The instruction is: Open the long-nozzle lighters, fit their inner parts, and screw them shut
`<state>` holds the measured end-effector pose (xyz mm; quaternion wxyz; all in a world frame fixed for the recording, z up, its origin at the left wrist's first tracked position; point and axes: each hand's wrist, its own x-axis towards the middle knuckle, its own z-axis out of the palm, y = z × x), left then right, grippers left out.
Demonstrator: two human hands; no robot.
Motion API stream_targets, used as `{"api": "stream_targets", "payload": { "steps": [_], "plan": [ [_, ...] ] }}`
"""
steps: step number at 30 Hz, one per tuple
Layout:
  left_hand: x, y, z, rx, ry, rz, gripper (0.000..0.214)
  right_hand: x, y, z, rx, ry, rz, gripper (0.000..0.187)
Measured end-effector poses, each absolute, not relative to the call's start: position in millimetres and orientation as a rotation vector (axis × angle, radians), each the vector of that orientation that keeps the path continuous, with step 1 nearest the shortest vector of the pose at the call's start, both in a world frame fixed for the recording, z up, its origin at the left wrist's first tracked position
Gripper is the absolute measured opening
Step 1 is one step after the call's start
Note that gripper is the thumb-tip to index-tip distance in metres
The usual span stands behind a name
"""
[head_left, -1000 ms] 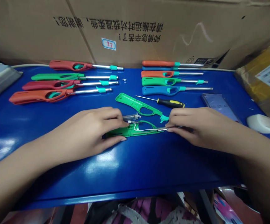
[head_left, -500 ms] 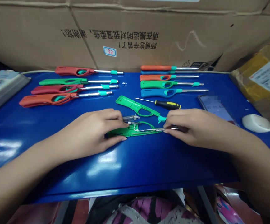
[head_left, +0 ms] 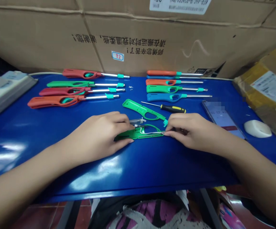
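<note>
My left hand [head_left: 105, 132] closes around the rear of an opened green lighter casing half [head_left: 144, 136], fingers on top and thumb on the near side. White wire [head_left: 149, 132] runs through it to the right. At the front end of the casing, my right hand [head_left: 187, 128] pinches the metal lighter tube [head_left: 163, 132], mostly hidden by the fingers. A clear fuel tank [head_left: 137, 121] shows just beyond my left fingertips. The other green casing half [head_left: 140, 108] lies behind, and a small teal piece [head_left: 165, 122] touches or nearly touches my right fingers.
A black and yellow screwdriver [head_left: 173, 108] lies behind my right hand. Several lighters [head_left: 54, 101] line the back left, with more [head_left: 161, 97] at back right. A phone [head_left: 221, 116], a white mouse [head_left: 257, 128], a power strip [head_left: 8, 86] and a cardboard box [head_left: 128, 35] surround the workspace.
The head view has shifted slightly. My right fingers now cover more of the metal tube and sit closer to the casing's front end. My left hand keeps its grip.
</note>
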<state>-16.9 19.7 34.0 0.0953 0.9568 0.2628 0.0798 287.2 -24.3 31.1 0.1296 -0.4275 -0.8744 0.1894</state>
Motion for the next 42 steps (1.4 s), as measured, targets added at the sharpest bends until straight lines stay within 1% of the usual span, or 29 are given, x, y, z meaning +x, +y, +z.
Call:
{"api": "stream_targets", "payload": {
  "steps": [3,7,9,11,16,21,25,31,34,38,42],
  "plan": [
    [-16.4,14.4,39.4,2.828,0.830,0.253,0.028,276.1,-28.6,41.5,-1.286,-2.518,0.496,0.006],
    [-13.6,9.6,37.8,2.720,0.862,0.414,0.035,252.2,-32.3,53.3,-1.357,-2.603,0.485,0.012],
    [-11.0,8.1,33.5,2.663,0.853,0.480,0.035,242.8,-32.1,51.9,-1.371,-2.699,0.476,0.016],
    [-7.9,7.0,28.3,2.620,0.838,0.509,0.036,238.4,-31.1,45.7,-1.356,-2.724,0.482,0.016],
    [-1.3,6.6,16.5,2.566,0.807,0.537,0.027,243.9,-29.7,28.3,-1.298,-2.545,0.602,0.007],
    [1.1,9.0,11.3,2.526,0.831,0.635,0.016,251.3,-29.5,27.2,-1.228,-2.463,0.734,0.005],
    [1.0,10.6,11.9,2.497,0.823,0.657,0.014,254.5,-29.5,32.3,-1.221,-2.445,0.807,0.007],
    [1.0,11.7,11.9,2.419,0.781,0.743,0.012,255.9,-27.8,35.2,-1.238,-2.381,0.920,0.005],
    [0.5,12.4,11.4,2.418,0.748,0.721,0.013,255.4,-28.1,34.6,-1.243,-2.354,0.936,0.005],
    [0.7,13.0,11.3,2.454,0.739,0.699,0.013,255.0,-29.8,33.6,-1.256,-2.413,0.891,0.012],
    [1.2,12.8,10.6,2.494,0.729,0.748,0.016,255.8,-31.2,33.7,-1.218,-2.519,0.825,0.010]
  ]
}}
